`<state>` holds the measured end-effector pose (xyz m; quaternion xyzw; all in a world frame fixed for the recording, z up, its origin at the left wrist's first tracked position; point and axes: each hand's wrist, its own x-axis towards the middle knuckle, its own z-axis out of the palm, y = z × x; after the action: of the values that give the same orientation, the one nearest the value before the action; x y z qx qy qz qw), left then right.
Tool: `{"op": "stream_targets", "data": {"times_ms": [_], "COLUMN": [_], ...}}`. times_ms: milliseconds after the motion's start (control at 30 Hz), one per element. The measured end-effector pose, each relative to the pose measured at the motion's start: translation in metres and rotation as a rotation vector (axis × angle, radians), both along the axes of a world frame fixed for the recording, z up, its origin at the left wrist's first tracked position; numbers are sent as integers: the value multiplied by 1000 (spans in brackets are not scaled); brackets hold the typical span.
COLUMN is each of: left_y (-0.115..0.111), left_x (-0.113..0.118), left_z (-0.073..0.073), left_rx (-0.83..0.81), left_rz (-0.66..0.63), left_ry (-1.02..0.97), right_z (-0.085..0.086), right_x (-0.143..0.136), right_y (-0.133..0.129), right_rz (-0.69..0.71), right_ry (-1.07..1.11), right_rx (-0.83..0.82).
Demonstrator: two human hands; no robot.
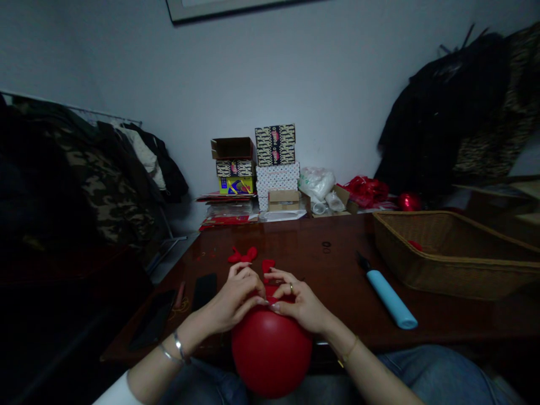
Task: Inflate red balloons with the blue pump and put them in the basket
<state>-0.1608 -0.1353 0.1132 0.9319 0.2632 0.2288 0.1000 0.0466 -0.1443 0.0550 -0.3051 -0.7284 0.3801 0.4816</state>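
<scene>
A red inflated balloon [272,354] hangs at the table's front edge, its neck pointing up and away from me. My left hand [244,295] pinches the balloon's neck from the left, thumb and fingertips pressed together. From the right, my right hand [297,298] pinches the same neck, its thumb tip close to the left one. The knot or opening is hidden by the fingers. Just beyond my hands lie small red uninflated balloons [242,255] and another red piece [268,264]. A light blue balloon pump [391,298] with a black nozzle lies to the right.
A wicker basket [464,270] with something red inside stands at the right of the brown table [295,236]. Dark phone-like slabs [205,289] lie at left. Boxes [276,146], plastic bags [318,183] and red material [366,191] sit behind. Clothes hang on both sides.
</scene>
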Motion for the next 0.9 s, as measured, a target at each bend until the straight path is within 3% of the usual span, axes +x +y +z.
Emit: {"op": "stream_targets", "data": {"times_ms": [167,267,400,500,600,733,900], "left_y": [-2,-9,-8,-4,-5,-7,-3], "left_x": [1,8,16,19,24,31,42], "left_z": [-3,-6,-19,-32,-41,-48,-59], "left_rx": [13,-219,-639,-770,-847,-863,-791], "left_rz": [59,98,-23,-105,-112,-4,250], "left_ry": [-49,-246,-679,-975,-1119,-1154,-1150], "right_z": [-4,-9,-20,-29,-37,-44,-50], "right_x": [1,-5,-17,-25,-32,-37,-39], "right_y": [4,5,4,2,1,1,1], "right_rz": [-142,-230,-356,-424,-477,-535,-572], "right_ry": [91,130,180,201,222,240,230], "right_rx": [51,107,186,229,261,286,284]}}
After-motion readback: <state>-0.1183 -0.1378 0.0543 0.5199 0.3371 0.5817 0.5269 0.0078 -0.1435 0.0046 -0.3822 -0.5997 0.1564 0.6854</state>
